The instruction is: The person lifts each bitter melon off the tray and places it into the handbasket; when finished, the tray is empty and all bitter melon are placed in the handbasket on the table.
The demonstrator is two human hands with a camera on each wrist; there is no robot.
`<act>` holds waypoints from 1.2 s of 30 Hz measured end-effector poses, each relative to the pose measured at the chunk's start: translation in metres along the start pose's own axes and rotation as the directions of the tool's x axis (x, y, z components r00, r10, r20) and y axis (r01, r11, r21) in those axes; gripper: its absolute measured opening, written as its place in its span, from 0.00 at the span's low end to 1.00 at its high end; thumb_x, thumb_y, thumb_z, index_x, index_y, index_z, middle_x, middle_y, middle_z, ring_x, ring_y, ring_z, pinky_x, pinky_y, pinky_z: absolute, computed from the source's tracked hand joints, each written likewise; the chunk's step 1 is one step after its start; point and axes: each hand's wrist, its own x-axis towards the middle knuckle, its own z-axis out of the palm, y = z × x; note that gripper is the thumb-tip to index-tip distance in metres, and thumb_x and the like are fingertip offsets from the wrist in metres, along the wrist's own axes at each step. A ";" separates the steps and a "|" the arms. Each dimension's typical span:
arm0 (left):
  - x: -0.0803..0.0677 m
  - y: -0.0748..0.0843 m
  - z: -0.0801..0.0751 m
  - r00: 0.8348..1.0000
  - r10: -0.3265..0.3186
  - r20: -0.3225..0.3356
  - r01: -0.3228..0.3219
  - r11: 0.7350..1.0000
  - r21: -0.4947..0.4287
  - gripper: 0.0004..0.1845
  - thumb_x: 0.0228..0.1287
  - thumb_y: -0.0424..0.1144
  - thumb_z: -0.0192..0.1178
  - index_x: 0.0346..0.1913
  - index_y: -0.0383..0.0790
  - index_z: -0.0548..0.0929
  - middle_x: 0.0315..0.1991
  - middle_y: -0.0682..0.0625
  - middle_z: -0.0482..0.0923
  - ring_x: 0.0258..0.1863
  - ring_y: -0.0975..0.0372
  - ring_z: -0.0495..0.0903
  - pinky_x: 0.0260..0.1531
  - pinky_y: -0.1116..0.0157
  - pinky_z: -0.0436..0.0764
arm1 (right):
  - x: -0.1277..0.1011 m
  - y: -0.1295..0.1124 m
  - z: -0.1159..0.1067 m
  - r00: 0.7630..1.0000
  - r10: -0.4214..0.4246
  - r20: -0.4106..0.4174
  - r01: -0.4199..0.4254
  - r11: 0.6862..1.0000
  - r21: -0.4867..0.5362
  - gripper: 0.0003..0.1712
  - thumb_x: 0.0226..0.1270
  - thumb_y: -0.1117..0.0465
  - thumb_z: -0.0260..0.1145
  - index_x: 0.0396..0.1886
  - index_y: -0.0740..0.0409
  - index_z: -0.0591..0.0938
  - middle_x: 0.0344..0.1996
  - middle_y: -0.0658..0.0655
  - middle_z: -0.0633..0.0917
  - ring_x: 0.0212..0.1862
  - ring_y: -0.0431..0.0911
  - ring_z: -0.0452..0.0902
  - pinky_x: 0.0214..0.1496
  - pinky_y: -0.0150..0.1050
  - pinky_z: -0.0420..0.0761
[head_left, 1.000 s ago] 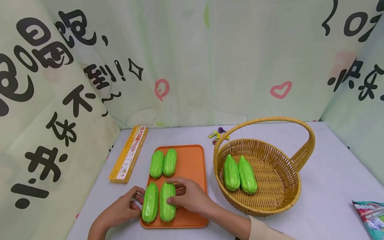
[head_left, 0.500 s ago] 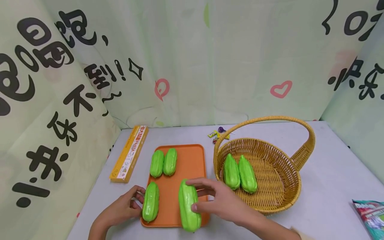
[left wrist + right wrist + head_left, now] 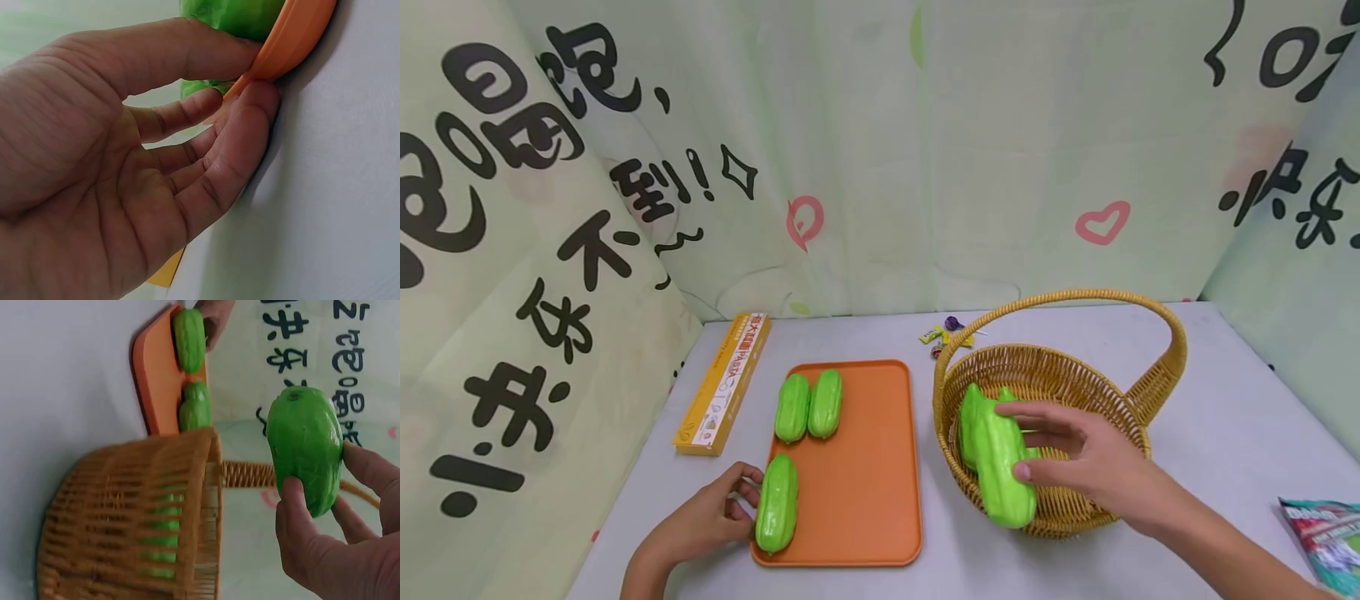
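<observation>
My right hand (image 3: 1086, 454) holds a glossy, ribbed green papaya (image 3: 1003, 467) between thumb and fingers, over the left part of the wicker basket (image 3: 1097, 467). In the right wrist view this papaya (image 3: 306, 440) is raised above the basket rim. Two more papayas lie inside the basket, partly hidden behind the held one. At the lower left corner of the orange tray (image 3: 865, 483), my left hand (image 3: 711, 512) pinches the rim; in the left wrist view its thumb (image 3: 212, 59) lies at the rim's inner side. Beside it on the tray lies one papaya (image 3: 777, 504), with two papayas (image 3: 809, 407) farther back.
A yellow pasta box (image 3: 722, 383) lies left of the tray. Behind the basket's left side are several small wrapped candies (image 3: 951, 333). A tall arched handle (image 3: 1097, 296) spans the basket. A teal-and-red packet (image 3: 1326, 542) sits at the right edge.
My right hand has lifted one papaya off the tray's front and carried it right, to over the basket. My left hand has stayed at the tray's rim.
</observation>
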 end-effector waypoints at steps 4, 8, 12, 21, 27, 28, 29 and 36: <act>0.000 -0.001 0.000 1.000 -0.008 0.002 0.008 1.000 -0.016 0.30 0.52 0.26 0.65 0.59 0.31 0.67 0.42 0.44 0.75 0.33 0.53 0.78 0.34 0.64 0.78 | 0.002 0.010 -0.031 0.999 0.019 -0.033 -0.021 0.998 -0.055 0.31 0.63 0.60 0.72 0.66 0.48 0.75 0.63 0.56 0.75 0.58 0.49 0.77 0.50 0.42 0.80; -0.001 -0.002 0.000 1.000 -0.010 0.004 0.010 1.000 -0.024 0.30 0.52 0.26 0.65 0.59 0.30 0.67 0.42 0.44 0.75 0.33 0.53 0.78 0.34 0.65 0.78 | 0.005 0.023 -0.055 0.998 0.040 -0.047 -0.045 0.994 -0.097 0.32 0.65 0.59 0.71 0.68 0.50 0.73 0.64 0.58 0.74 0.57 0.44 0.77 0.49 0.42 0.80; -0.001 -0.001 0.001 1.000 -0.013 0.009 0.014 1.000 -0.022 0.30 0.52 0.26 0.65 0.59 0.30 0.67 0.42 0.44 0.74 0.33 0.54 0.78 0.34 0.65 0.78 | 0.007 0.034 -0.070 0.995 0.074 -0.065 -0.083 0.987 -0.135 0.34 0.65 0.56 0.71 0.70 0.52 0.72 0.63 0.61 0.74 0.57 0.41 0.77 0.47 0.42 0.81; -0.001 0.002 0.000 1.000 -0.008 0.002 0.008 1.000 -0.019 0.30 0.52 0.25 0.65 0.58 0.30 0.67 0.42 0.44 0.74 0.33 0.54 0.77 0.33 0.65 0.78 | 0.013 0.051 -0.078 0.988 0.135 -0.071 -0.145 0.974 -0.174 0.37 0.62 0.55 0.73 0.69 0.56 0.72 0.63 0.67 0.74 0.60 0.62 0.73 0.45 0.41 0.81; -0.001 0.002 0.000 1.000 0.005 0.001 -0.005 1.000 -0.023 0.29 0.52 0.25 0.65 0.58 0.30 0.67 0.42 0.44 0.74 0.32 0.55 0.78 0.33 0.65 0.78 | 0.021 0.057 -0.074 0.987 0.152 -0.046 -0.159 0.962 -0.224 0.37 0.61 0.55 0.74 0.69 0.59 0.71 0.63 0.70 0.73 0.61 0.65 0.72 0.45 0.42 0.82; -0.001 0.002 0.000 1.000 0.004 0.001 -0.004 1.000 -0.020 0.29 0.52 0.26 0.65 0.58 0.30 0.67 0.42 0.44 0.74 0.32 0.55 0.78 0.34 0.65 0.78 | 0.022 0.058 -0.073 0.986 0.159 -0.045 -0.165 0.959 -0.231 0.37 0.61 0.55 0.74 0.68 0.60 0.71 0.62 0.71 0.73 0.61 0.65 0.72 0.45 0.42 0.82; -0.001 0.002 0.000 1.000 0.002 0.001 -0.002 1.000 -0.018 0.29 0.53 0.26 0.65 0.58 0.30 0.67 0.42 0.44 0.74 0.32 0.55 0.78 0.34 0.65 0.78 | 0.023 0.059 -0.073 0.984 0.170 -0.046 -0.176 0.956 -0.235 0.37 0.61 0.56 0.74 0.68 0.61 0.71 0.62 0.72 0.73 0.61 0.65 0.72 0.45 0.42 0.82; 0.000 0.002 0.000 1.000 0.001 0.001 -0.001 1.000 -0.007 0.29 0.53 0.26 0.65 0.58 0.31 0.67 0.42 0.44 0.74 0.33 0.54 0.77 0.34 0.65 0.78 | 0.030 0.067 -0.070 0.981 0.192 -0.026 -0.193 0.953 -0.234 0.36 0.61 0.61 0.73 0.67 0.64 0.71 0.63 0.73 0.70 0.62 0.67 0.69 0.47 0.44 0.81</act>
